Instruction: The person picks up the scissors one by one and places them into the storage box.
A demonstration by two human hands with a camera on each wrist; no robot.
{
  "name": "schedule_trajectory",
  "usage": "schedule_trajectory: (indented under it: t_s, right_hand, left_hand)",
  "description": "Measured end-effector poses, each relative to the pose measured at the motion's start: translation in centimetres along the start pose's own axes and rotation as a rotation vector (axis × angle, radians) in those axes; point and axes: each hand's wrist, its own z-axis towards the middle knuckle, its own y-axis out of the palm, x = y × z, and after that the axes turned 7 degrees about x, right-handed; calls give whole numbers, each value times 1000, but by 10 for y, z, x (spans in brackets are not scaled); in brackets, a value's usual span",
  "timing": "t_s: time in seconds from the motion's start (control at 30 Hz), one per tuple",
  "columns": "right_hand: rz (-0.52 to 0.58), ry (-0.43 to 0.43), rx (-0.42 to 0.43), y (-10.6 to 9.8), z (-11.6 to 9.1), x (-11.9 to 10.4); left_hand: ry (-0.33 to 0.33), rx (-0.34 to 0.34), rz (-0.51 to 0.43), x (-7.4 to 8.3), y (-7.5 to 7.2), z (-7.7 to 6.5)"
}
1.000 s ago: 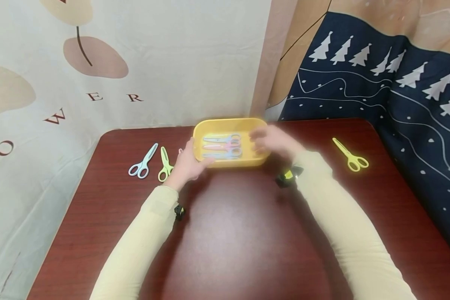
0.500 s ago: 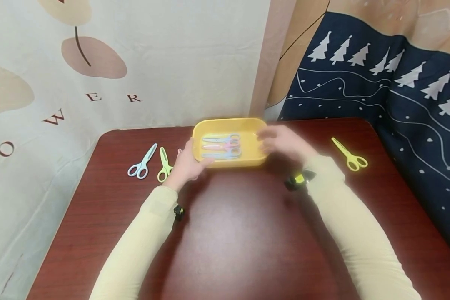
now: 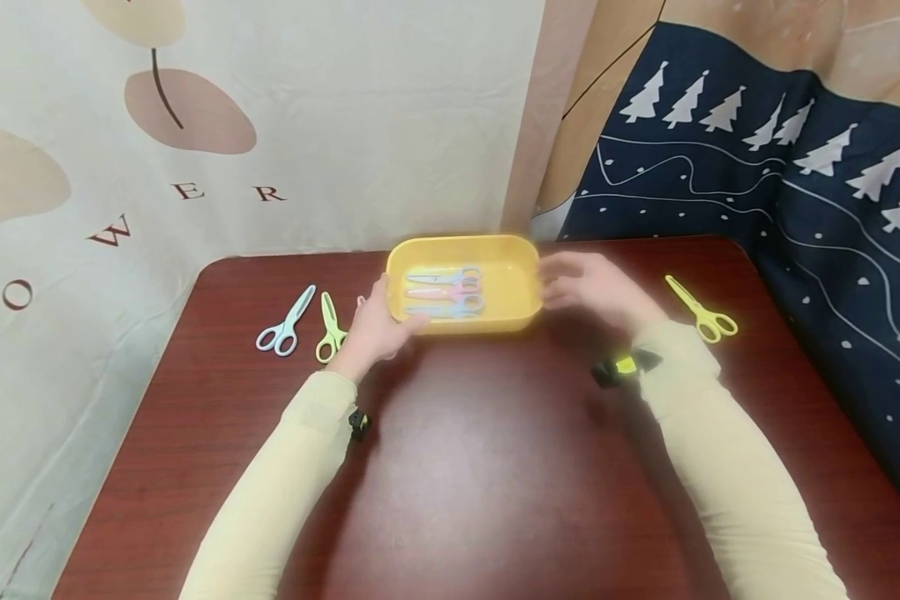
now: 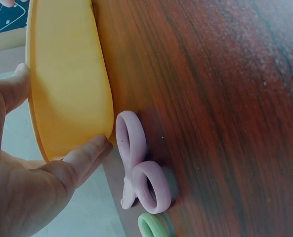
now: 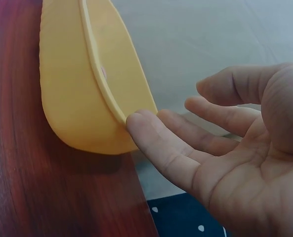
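Observation:
A yellow plastic basket [image 3: 512, 292] stands at the far side of the table. Inside it, side by side, lie light blue scissors [image 3: 435, 277], pink scissors [image 3: 431, 293] and more light blue scissors [image 3: 438, 311]. My left hand [image 3: 373, 325] grips the basket's left end, thumb at the rim and fingers against the outer wall. Pink scissors [image 4: 156, 190] lie on the table beside that hand, mostly hidden in the head view. My right hand [image 3: 596, 287] is just off the basket's right end, fingers extended and loosely bent, holding nothing. The right wrist view shows a fingertip [image 5: 139, 123] close by the rim; contact is unclear.
Light blue scissors [image 3: 287, 322] and green scissors [image 3: 331, 327] lie on the dark red table [image 3: 465, 467] to the left. Yellow scissors [image 3: 703, 311] lie at the right. Printed cloths hang behind, a pale one [image 3: 390, 125] and a navy one [image 3: 675, 167].
My right hand has moved right, from over the basket's right part to outside its right end. The left hand still holds the basket, and the scissors in it lie as before.

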Motion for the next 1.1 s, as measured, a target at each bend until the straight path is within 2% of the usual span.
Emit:
schedule_trajectory:
  t_s: [0.2,0.4,0.73,1.1]
  right_hand:
    - [-3,-14,5,-8,-5,8]
    - [72,35,30,-16,-14,15]
    - [112,47,52,-34,-26,28]
    - [61,82,97,-50,-36,41]
  left_hand:
    - [7,2,0,-2,1,2]
    - [7,-1,0,-2,0,1]
    - [-5,-8,13,0,-1,1]
    - [-7,-5,12,-1,0,1]
